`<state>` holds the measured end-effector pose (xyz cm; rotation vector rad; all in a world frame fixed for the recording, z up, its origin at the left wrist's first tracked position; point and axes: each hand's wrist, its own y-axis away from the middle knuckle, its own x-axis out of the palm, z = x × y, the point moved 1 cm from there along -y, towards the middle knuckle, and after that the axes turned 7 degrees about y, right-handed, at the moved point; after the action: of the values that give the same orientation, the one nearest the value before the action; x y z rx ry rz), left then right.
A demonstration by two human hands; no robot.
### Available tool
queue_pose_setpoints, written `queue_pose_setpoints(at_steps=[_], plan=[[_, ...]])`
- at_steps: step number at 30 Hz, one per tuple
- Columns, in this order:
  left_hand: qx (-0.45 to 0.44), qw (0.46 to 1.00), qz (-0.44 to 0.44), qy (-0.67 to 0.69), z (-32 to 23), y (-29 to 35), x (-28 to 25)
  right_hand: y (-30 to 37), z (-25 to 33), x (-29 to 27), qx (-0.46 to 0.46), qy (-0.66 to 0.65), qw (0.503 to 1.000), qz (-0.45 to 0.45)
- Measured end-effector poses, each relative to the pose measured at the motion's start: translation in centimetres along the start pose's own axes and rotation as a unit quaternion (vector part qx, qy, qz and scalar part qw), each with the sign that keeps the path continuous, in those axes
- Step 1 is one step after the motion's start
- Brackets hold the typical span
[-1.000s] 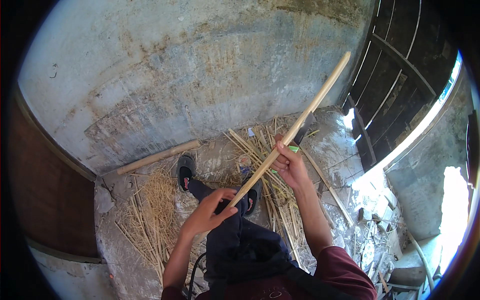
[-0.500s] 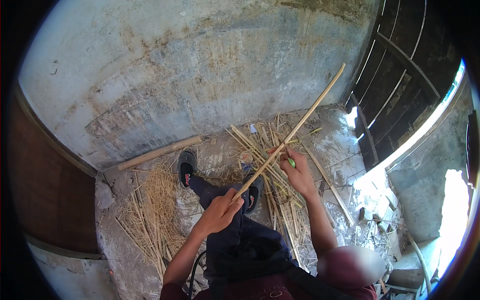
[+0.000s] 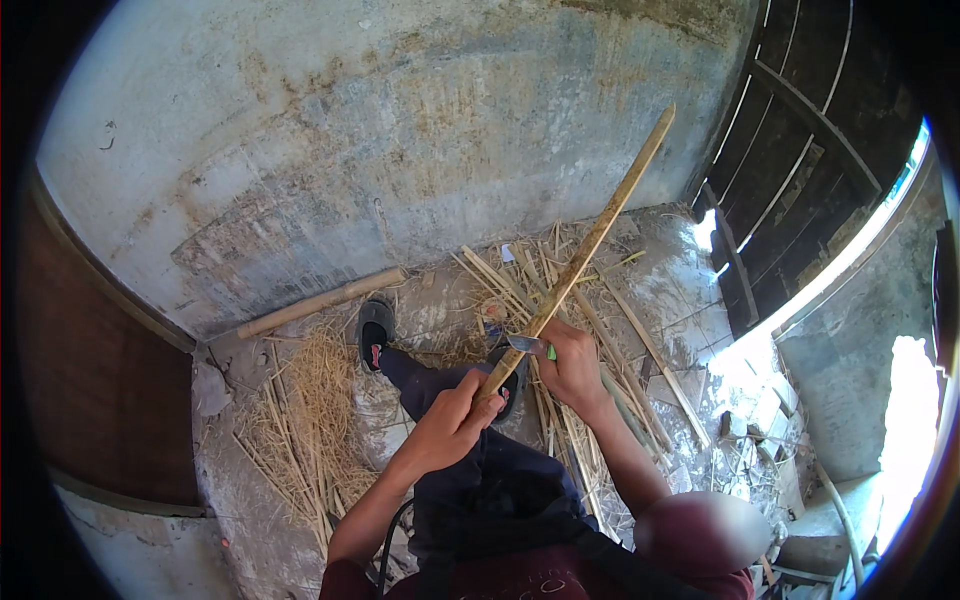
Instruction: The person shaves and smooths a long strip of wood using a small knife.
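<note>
My left hand (image 3: 452, 422) is closed round the near end of a long split bamboo strip (image 3: 602, 225). From there the strip slants up and away to the right, its far end in front of the wall. My right hand (image 3: 572, 370) grips a knife (image 3: 527, 344) with a green handle, mostly hidden in the fingers. The blade lies across the strip a little beyond my left hand. Below the strip, a heap of split bamboo strips (image 3: 590, 430) is spread over the floor by my right foot.
Dry shavings (image 3: 318, 385) are piled at the left, near a bamboo pole (image 3: 320, 302) lying along the stained wall (image 3: 300, 150). A dark plank door (image 3: 800, 150) stands at the right, with broken rubble (image 3: 765, 415) below it. My shoe (image 3: 375, 325) rests between the piles.
My right hand with the knife has come back along the strip toward my left hand. The strip has turned, showing a broader face, and tilts slightly more upward.
</note>
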<state>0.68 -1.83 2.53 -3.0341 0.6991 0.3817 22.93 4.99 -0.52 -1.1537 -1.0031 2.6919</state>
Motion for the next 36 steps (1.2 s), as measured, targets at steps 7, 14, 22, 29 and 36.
queue_pose_setpoints(at_steps=[7, 14, 22, 29, 36], plan=[[0.021, 1.0, -0.013, 0.008, 0.3, -0.5, 0.5, 0.6, 0.4, 0.6, 0.016, -0.012, 1.0, 0.017], [0.005, 0.994, 0.008, 0.108, 0.9, -0.8, 1.1, 0.5, 0.4, 0.8, 0.006, -0.017, 1.0, -0.005], [0.061, 0.997, -0.037, 0.015, 0.8, -1.0, 1.3, 0.5, 0.9, 1.2, 0.025, 0.019, 0.999, 0.032], [0.048, 0.996, -0.062, -0.042, 0.7, -1.1, 0.8, 0.1, 1.5, 1.2, 0.016, 0.025, 0.999, 0.026], [0.066, 0.994, -0.072, -0.045, 0.4, -1.3, 0.6, 0.1, 1.7, 1.8, 0.019, 0.034, 0.998, 0.04]])
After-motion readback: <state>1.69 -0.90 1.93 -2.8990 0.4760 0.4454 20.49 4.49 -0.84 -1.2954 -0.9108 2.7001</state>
